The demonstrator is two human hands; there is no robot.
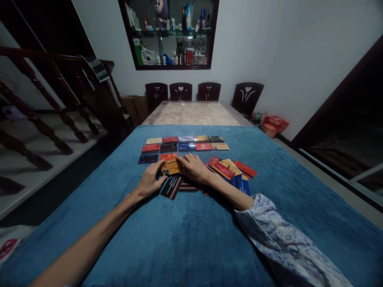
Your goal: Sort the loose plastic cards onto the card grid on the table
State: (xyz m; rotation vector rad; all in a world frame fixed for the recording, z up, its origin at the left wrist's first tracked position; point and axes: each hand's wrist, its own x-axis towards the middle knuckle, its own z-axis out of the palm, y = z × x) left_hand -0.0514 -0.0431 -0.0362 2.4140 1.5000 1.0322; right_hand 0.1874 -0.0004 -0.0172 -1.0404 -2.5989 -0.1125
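A gold card [171, 167] with a small portrait printed on it is held between both hands, tilted above the cloth. My left hand [152, 178] pinches its left edge between thumb and fingers. At the card's right edge are the fingers of my right hand [193, 167], closed on it, with the thumb partly hidden. Just behind it lies a red-orange card [168, 156]. Below the hands rest a black card with a pink stripe [171, 187] and another dark striped card [188, 186], partly covered by my right hand.
Rows of stacked cards [187, 146] lie beyond the hands, with a dark blue card [148, 159] at the front left. A loose heap of red, gold and blue cards [223, 168] spreads right of my right hand. A blue cloth [185, 235] covers the near table; chairs [180, 91] stand behind.
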